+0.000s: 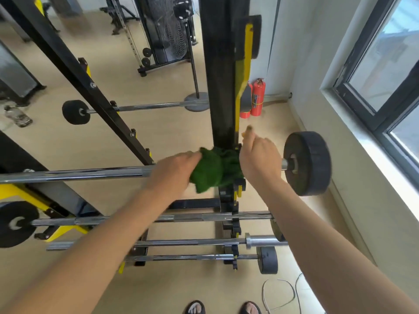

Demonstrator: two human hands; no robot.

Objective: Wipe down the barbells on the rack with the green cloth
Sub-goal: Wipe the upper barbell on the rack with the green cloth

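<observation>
Left hand (174, 168) gripped the soft, bunched green cloth (213, 169) around the top barbell (79, 174) beside the rack upright (223, 87); right hand (258, 159), curled, apparently gripped its right side.

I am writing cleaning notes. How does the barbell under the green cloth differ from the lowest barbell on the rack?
The top barbell is being handled: the left hand grips the green cloth on it, and the right hand is at the bar. The lowest barbell is untouched. The top barbell's end disc looks larger than the lowest one's disc. Both have shiny metal shafts and lie level.
</observation>
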